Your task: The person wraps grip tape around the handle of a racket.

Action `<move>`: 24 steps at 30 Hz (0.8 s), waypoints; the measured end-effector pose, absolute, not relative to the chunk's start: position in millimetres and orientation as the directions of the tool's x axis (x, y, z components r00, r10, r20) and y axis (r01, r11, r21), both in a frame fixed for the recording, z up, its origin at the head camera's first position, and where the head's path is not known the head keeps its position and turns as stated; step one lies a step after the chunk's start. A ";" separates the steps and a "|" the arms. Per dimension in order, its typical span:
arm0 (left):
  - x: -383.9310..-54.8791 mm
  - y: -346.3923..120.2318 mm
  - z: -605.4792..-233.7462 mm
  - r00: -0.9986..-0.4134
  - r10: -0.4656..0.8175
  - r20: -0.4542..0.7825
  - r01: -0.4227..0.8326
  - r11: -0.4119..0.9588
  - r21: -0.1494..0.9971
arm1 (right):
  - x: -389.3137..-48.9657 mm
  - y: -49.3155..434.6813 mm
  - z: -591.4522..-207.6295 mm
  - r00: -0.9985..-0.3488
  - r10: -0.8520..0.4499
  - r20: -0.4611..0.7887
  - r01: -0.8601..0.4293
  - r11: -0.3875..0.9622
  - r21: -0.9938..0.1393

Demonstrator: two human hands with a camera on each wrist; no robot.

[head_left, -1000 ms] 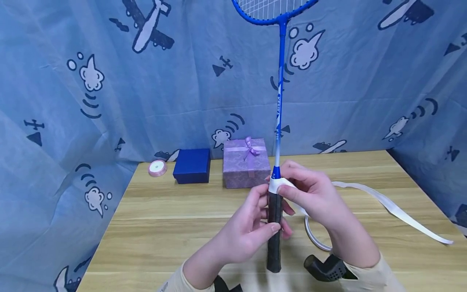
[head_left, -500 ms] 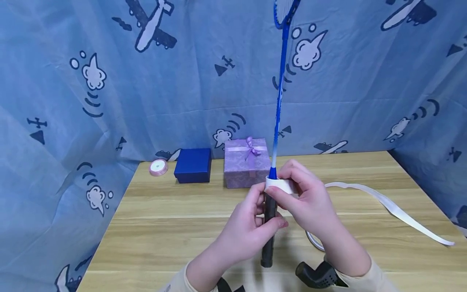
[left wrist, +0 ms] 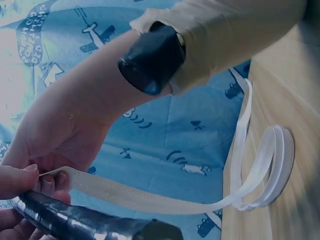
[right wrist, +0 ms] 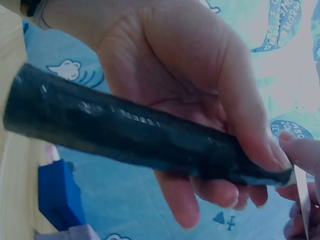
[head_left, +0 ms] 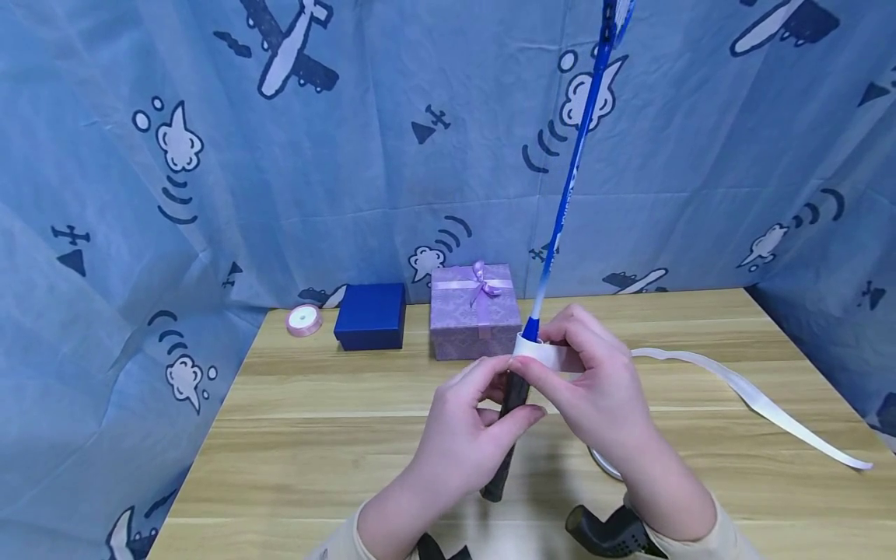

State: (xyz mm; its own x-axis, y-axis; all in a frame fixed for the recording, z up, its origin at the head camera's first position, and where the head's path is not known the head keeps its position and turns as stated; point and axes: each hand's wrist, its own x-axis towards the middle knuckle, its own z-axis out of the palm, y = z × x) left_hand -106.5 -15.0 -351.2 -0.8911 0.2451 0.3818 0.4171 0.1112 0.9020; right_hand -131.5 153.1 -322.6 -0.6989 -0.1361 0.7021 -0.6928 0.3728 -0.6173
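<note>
A blue badminton racket (head_left: 570, 179) stands tilted, its head leaning up and right and partly out of view. My left hand (head_left: 465, 435) holds its dark handle (head_left: 498, 474) between thumb and fingers. White grip tape (head_left: 526, 349) goes round the top of the handle, just below the blue cone. My right hand (head_left: 605, 389) pinches that tape between thumb and fingers, at the handle's right side. In the left wrist view the tape (left wrist: 135, 197) runs from the right fingers toward a coil (left wrist: 285, 165) on the table. The right wrist view shows the handle (right wrist: 110, 125) against the left palm.
On the wooden table (head_left: 315, 435), a pink ribbon spool (head_left: 304, 320), a blue box (head_left: 369, 317) and a purple gift box (head_left: 472, 315) stand at the back. A loose white strip (head_left: 756, 400) trails rightward. A printed blue curtain (head_left: 315, 171) hangs behind.
The racket has turned edge-on and its head has tilted right, while the handle's butt has swung left. The right hand has shifted slightly left, still pinching the tape.
</note>
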 end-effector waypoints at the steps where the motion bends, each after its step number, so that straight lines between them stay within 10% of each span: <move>1: -106.8 -15.5 -351.3 -0.888 0.257 0.381 0.414 0.085 0.906 | -131.5 154.5 -322.2 -0.700 -0.147 0.698 -0.694 0.367 -0.619; 24: -106.4 -19.6 -347.9 -0.811 0.508 0.292 0.201 -0.228 0.953 | -127.7 182.4 -308.5 -0.650 -0.322 0.688 -0.750 0.419 -0.512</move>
State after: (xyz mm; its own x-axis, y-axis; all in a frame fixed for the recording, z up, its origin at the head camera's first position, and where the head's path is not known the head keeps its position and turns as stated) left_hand -106.4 -19.6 -347.9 -0.8105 0.5077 0.2920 0.2007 -0.2276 0.9528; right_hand -127.7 182.4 -308.5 -0.6501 -0.3216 0.6884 -0.7498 0.4188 -0.5123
